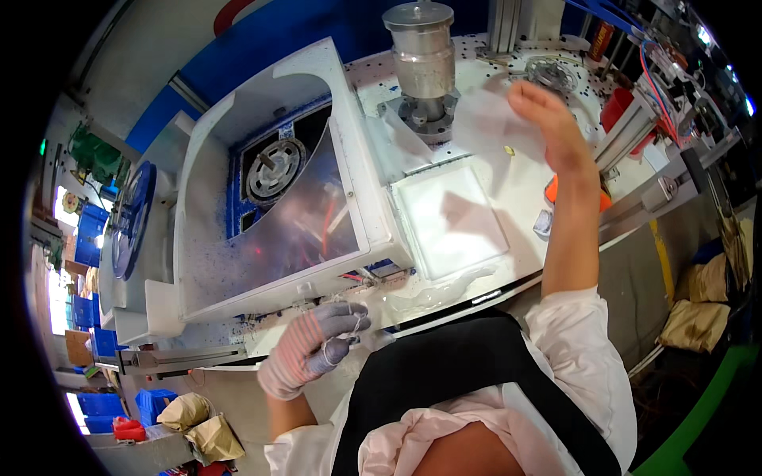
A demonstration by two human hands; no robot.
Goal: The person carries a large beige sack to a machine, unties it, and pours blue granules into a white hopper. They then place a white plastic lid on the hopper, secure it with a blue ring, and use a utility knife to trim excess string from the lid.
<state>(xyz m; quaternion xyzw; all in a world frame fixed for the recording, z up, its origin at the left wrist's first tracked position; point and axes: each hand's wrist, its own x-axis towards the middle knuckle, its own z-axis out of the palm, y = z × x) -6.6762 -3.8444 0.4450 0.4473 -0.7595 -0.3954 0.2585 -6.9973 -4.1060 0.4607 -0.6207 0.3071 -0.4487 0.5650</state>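
Observation:
My left hand (pixel 321 345), in a grey and pink striped knit glove, is just in front of the white machine housing. Its fingers curl toward the thumb with thin white strands at the tips; anything inside them is too small to make out. My bare right hand (pixel 552 127) is raised over the right of the bench, fingers pressed together at the edge of a thin translucent plastic sheet (pixel 488 127), blurred. Below the sheet, a shallow white tray (pixel 421 258) lies on the bench. Behind it stands a metal cylinder on a base (pixel 425 67).
The white housing (pixel 357 174) holds a round metal fixture (pixel 274 170) behind a clear shield. A round metal part (pixel 552 75) lies at the back right among dark specks. Crumpled clear plastic (pixel 440 295) is at the bench's front. A metal frame with hoses (pixel 663 119) rises right.

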